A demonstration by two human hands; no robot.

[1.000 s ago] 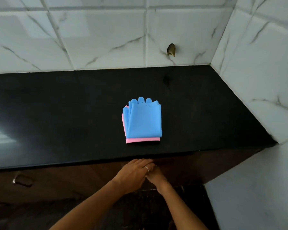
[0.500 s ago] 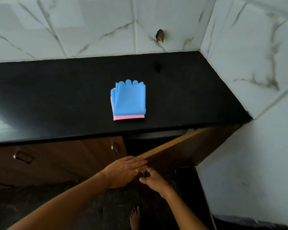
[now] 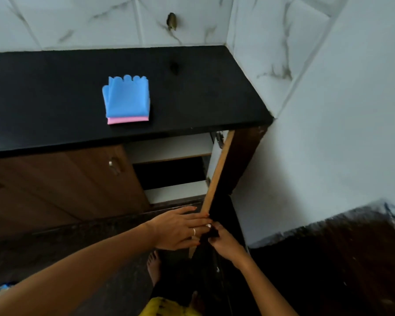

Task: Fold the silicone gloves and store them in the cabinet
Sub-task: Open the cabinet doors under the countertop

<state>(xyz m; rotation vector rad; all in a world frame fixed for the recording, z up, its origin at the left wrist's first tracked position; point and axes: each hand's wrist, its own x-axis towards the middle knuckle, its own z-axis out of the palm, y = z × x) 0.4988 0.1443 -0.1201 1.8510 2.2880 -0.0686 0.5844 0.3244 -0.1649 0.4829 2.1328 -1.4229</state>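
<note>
The folded silicone gloves (image 3: 126,99), blue on top of pink, lie flat on the black countertop (image 3: 203,96) near its front edge. Below the counter the right cabinet door (image 3: 219,172) stands swung wide open, showing white shelves (image 3: 169,147) inside. My left hand (image 3: 180,229) rests with fingers spread against the door's free edge. My right hand (image 3: 224,240) grips the handle at that same edge from the outer side. Both hands are well below and in front of the gloves.
A closed brown cabinet door with a metal handle (image 3: 113,165) is to the left of the opening. White marble-tile walls (image 3: 328,110) close in the back and the right. My bare feet (image 3: 154,267) stand on the dark floor beneath.
The cabinet door has swung from shut to wide open, pulled out toward me by both hands. The camera has tilted down. The gloves have not moved.
</note>
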